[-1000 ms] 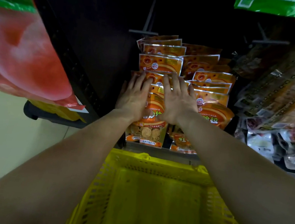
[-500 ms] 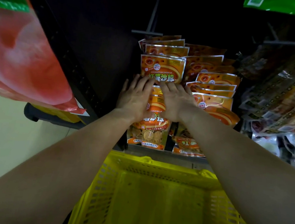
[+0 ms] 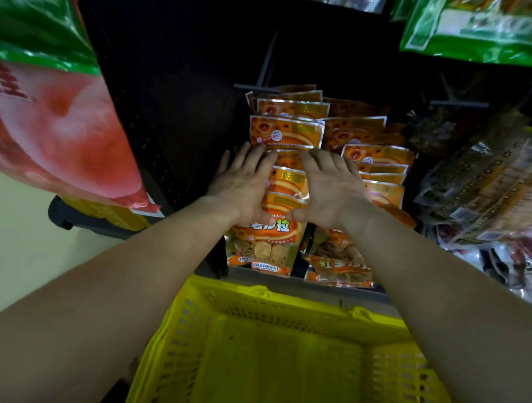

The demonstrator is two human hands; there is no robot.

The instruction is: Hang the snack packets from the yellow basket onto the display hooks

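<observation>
Dark rack (image 3: 169,105), hands (image 3: 246,185) on orange packets (image 3: 286,133)

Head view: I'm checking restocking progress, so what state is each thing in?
Yellow basket: no packets visible inside.
Orange packets: hanging in two overlapped rows.
Left hand: flat, fingers straight, pressing the packets.
Right hand: flat, fingers straight, pressing the packets.
Green packets: hanging overhead.

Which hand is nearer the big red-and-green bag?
Left. The left hand rests on orange snack packets right of the big red-and-green bag; the right hand lies farther right.
</observation>
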